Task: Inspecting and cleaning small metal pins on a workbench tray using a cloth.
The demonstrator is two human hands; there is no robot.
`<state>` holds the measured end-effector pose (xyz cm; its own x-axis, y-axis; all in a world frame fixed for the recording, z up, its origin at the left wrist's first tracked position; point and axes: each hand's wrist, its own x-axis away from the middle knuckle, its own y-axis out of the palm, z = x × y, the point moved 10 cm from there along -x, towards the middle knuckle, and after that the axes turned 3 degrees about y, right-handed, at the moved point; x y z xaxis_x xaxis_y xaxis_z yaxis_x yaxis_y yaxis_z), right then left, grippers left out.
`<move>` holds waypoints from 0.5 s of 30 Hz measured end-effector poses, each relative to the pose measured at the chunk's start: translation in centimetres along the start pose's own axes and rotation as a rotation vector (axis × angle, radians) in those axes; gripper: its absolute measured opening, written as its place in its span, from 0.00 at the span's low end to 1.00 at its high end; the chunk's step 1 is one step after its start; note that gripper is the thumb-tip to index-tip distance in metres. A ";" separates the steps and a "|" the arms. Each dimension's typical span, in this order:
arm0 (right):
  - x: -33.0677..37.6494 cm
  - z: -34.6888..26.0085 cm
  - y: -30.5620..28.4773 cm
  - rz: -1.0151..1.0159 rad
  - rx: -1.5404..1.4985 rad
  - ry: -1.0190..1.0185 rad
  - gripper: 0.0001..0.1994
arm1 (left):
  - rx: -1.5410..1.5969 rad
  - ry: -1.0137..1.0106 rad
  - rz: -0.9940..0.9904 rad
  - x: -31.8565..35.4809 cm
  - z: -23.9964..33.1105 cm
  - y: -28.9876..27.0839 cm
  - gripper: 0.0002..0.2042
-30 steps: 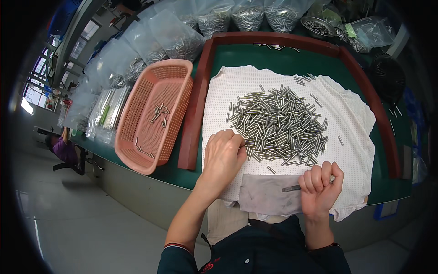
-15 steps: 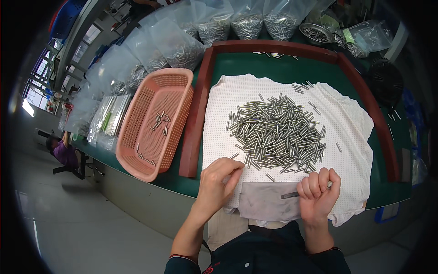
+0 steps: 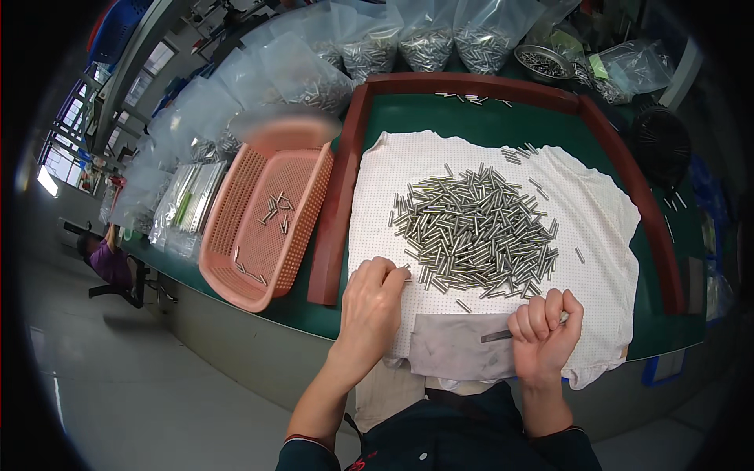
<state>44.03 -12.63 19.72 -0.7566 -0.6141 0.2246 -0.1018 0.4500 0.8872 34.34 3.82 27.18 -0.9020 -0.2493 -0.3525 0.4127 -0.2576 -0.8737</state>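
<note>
A heap of short, shiny metal pins (image 3: 475, 231) lies on a white dotted cloth (image 3: 597, 235). At the heap's near left edge, my left hand (image 3: 369, 306) is closed, its thumb and forefinger pinching a metal pin (image 3: 408, 273) that is mostly hidden by the fingertips. My right hand (image 3: 543, 337) is wrapped round a slim tool with a flat dark blade (image 3: 496, 336) that points left. Beneath that blade a grey cloth pad (image 3: 455, 345) lies along the table's front edge. One loose pin (image 3: 463, 305) rests between the heap and the pad.
A pink plastic basket (image 3: 222, 235) with several pins stands at the left; its far end is blurred. Dark red wooden rails (image 3: 471, 82) border the green table (image 3: 424, 110). Bags of metal parts (image 3: 428, 47) line the back, beside a metal bowl (image 3: 543, 61). A person (image 3: 110, 263) sits far left.
My left hand has moved slightly left and turned, its fingertips now closed on a pin by the heap's edge. My right hand keeps its grip on the tool, almost unmoved.
</note>
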 end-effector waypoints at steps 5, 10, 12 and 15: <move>0.1 -0.1 -0.2 -0.003 0.000 -0.001 0.20 | 0.060 -0.054 0.099 -2.1 -0.4 0.1 0.05; 0.1 0.0 -0.1 -0.005 0.004 0.003 0.20 | 0.134 -0.088 0.036 -3.1 -1.0 2.2 0.04; 0.1 0.2 -0.2 -0.005 0.007 0.011 0.20 | 0.144 -0.089 0.034 -3.4 -0.9 2.5 0.04; 0.1 0.0 0.0 -0.008 0.003 0.012 0.20 | 0.072 -0.051 0.077 -3.6 -0.3 2.1 0.04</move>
<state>43.91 -12.69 19.71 -0.7482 -0.6252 0.2221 -0.1097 0.4468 0.8879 38.39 4.46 26.55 -0.8605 -0.3176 -0.3983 0.4900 -0.3020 -0.8177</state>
